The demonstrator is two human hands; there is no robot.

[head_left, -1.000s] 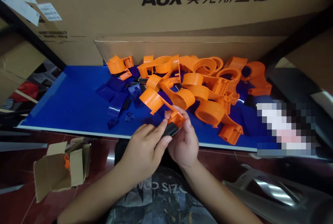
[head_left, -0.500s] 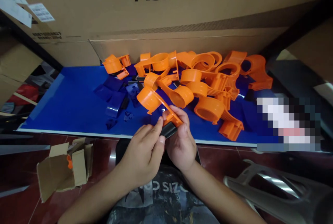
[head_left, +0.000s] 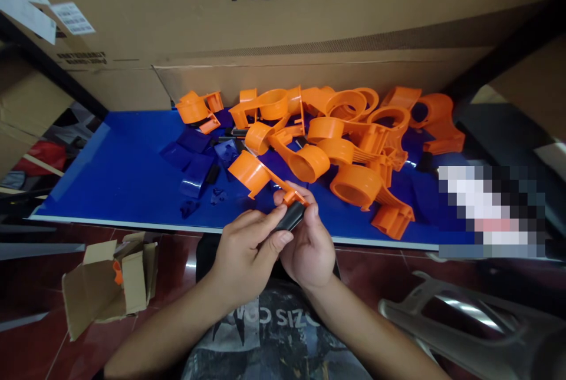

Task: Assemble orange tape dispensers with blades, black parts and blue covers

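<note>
Both of my hands meet at the front edge of the blue tabletop, around an orange plastic tape dispenser [head_left: 249, 174]. Its round hub points away to the left, over the pile. A short black roller-like piece [head_left: 290, 215] sits against the dispenser's near end. My left hand [head_left: 247, 250] pinches that black piece between thumb and fingers. Closed around the dispenser's near end is my right hand [head_left: 312, 250], its thumb beside the black piece. The fingers hide part of where the two pieces meet.
Several more orange dispensers [head_left: 354, 184] lie heaped across the blue tabletop [head_left: 119, 174]. Dark blue plastic pieces [head_left: 194, 175] lie left of them. A large cardboard carton [head_left: 177, 15] stands behind. On the floor are an open small box [head_left: 95, 291] and, at right, a grey plastic stool [head_left: 469, 315].
The black piece has moved slightly up and to the right against the dispenser's end. My left hand has shifted right with it, and the dispenser has tilted a little.
</note>
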